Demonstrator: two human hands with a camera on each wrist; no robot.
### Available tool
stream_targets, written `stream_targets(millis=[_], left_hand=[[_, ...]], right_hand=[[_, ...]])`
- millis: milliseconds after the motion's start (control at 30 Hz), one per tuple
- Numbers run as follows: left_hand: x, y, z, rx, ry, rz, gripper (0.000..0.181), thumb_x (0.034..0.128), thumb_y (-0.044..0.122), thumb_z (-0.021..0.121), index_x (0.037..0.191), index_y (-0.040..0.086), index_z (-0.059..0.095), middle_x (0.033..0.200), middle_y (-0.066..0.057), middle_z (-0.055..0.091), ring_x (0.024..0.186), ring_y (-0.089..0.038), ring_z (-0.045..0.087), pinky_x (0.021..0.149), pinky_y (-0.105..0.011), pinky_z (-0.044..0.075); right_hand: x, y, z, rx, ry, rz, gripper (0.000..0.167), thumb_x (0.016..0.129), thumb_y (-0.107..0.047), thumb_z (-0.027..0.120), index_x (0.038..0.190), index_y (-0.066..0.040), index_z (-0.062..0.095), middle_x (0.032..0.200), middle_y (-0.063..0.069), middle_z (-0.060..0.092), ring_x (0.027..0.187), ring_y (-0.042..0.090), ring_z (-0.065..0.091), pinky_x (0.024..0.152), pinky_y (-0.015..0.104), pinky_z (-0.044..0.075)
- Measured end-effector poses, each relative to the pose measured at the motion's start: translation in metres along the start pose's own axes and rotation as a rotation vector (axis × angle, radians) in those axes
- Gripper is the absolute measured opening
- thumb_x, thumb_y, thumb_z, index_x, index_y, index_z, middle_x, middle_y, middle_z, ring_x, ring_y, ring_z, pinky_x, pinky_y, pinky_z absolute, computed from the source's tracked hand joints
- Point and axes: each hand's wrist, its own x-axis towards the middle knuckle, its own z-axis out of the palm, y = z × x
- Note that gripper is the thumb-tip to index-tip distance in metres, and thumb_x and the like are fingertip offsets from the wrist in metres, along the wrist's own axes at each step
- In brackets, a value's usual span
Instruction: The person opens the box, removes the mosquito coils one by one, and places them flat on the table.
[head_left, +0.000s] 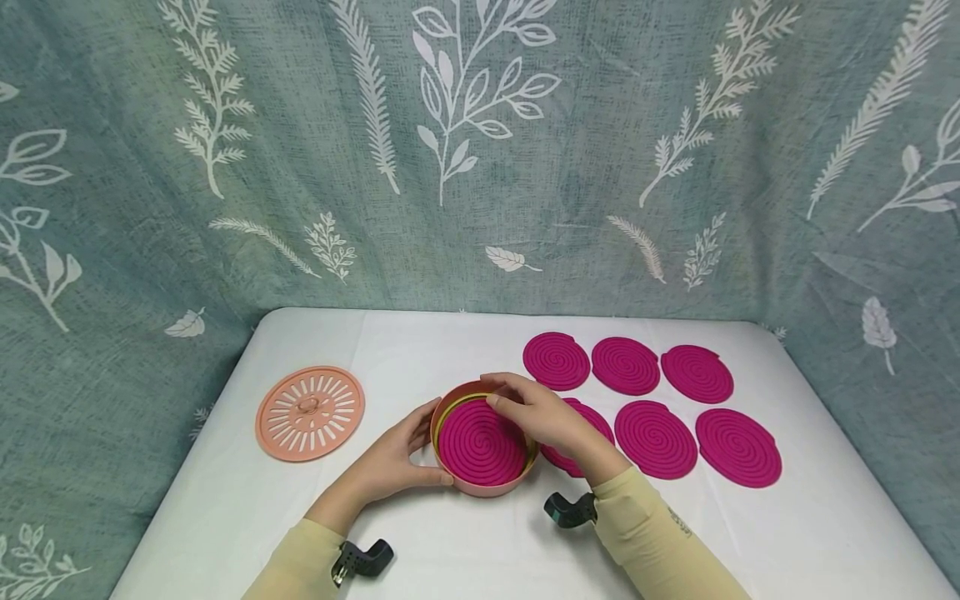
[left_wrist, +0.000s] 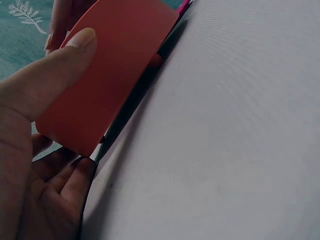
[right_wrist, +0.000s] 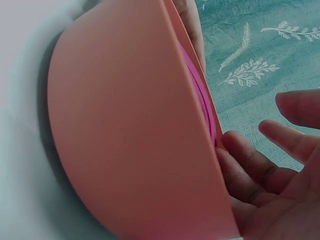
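A round salmon-pink container (head_left: 483, 491) stands near the middle of the table. Inside it lies a magenta spiral coaster (head_left: 482, 443), with a thin yellow-green ring showing around its far edge. My left hand (head_left: 401, 458) grips the container's left side, thumb at the front and fingers curled round behind; the left wrist view shows the thumb against the container wall (left_wrist: 112, 70). Over the far right rim lies my right hand (head_left: 551, 417). In the right wrist view its loosely bent fingers (right_wrist: 245, 165) touch the rim, thumb held apart, and the coaster's edge (right_wrist: 200, 95) shows just inside.
Several more magenta spiral coasters (head_left: 656, 440) lie flat in two rows on the right, one partly behind my right forearm. A slotted salmon-pink disc (head_left: 310, 442) with a small central ring lies at the left. A patterned green curtain (head_left: 480, 250) hangs behind the white table (head_left: 420, 550).
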Motion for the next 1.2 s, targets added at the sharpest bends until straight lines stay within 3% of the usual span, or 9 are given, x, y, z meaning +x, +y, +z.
stream_targets(millis=[500,833,1000,1200], left_hand=[[0.001,-0.001,-0.001,-0.027,-0.007,0.002,0.115,0.0621,0.044,0.094,0.155,0.031,0.028,0.151,0.008,0.039,0.137,-0.009,0.040,0.112,-0.022,0.035],[0.001,-0.001,-0.001,-0.021,-0.006,0.000,0.115,0.0616,0.046,0.093,0.155,0.031,0.028,0.152,0.009,0.039,0.137,-0.009,0.040,0.112,-0.022,0.035],[0.001,0.000,0.000,-0.018,-0.007,-0.007,0.115,0.0614,0.046,0.093,0.155,0.033,0.028,0.152,0.010,0.038,0.137,-0.009,0.040,0.111,-0.022,0.035],[0.000,0.000,0.000,-0.007,-0.004,-0.013,0.115,0.0611,0.048,0.093,0.155,0.034,0.028,0.152,0.010,0.038,0.137,-0.009,0.040,0.111,-0.022,0.036]], right_hand=[[0.002,0.008,-0.005,0.235,-0.026,0.046,0.046,0.099,-0.036,0.061,0.142,-0.021,0.053,0.130,0.010,0.059,0.107,0.023,0.059,0.085,0.040,0.055],[0.001,0.014,-0.010,0.403,-0.141,0.056,0.057,0.098,-0.016,0.064,0.150,-0.012,0.041,0.138,0.020,0.055,0.115,0.027,0.061,0.088,0.036,0.057],[0.000,0.016,-0.011,0.481,-0.186,0.084,0.059,0.096,-0.009,0.065,0.149,-0.005,0.041,0.129,0.023,0.060,0.109,0.027,0.064,0.088,0.039,0.059],[-0.002,0.017,-0.011,0.452,-0.195,0.135,0.059,0.093,-0.008,0.069,0.148,-0.008,0.045,0.112,0.016,0.068,0.091,0.021,0.069,0.076,0.040,0.063]])
